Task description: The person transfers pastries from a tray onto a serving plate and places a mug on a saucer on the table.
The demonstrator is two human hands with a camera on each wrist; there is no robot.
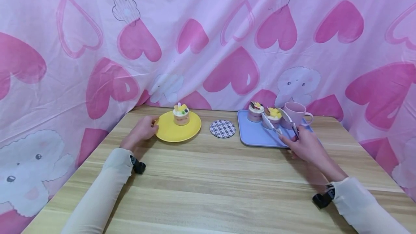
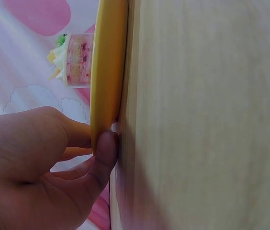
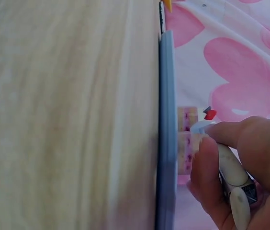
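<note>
My left hand (image 1: 143, 131) pinches the left rim of a yellow plate (image 1: 167, 132), with the thumb (image 2: 107, 149) at the edge in the left wrist view. A small dessert cup (image 1: 181, 119) topped with cream and fruit stands on this plate. In my right hand (image 1: 307, 145) is a pair of tongs (image 1: 268, 122) with pale tips. The tips are spread on either side of a fruit-topped dessert cup (image 1: 273, 114) on the blue tray (image 1: 256, 139). Just left of it on the tray stands another dessert cup (image 1: 255, 115).
A pink mug (image 1: 295, 109) stands on the tray's right side, close by the tongs. Between plate and tray lies a round checked coaster (image 1: 222, 129). Behind the wooden table (image 1: 208, 187) hangs a pink heart-patterned cloth (image 1: 214, 39).
</note>
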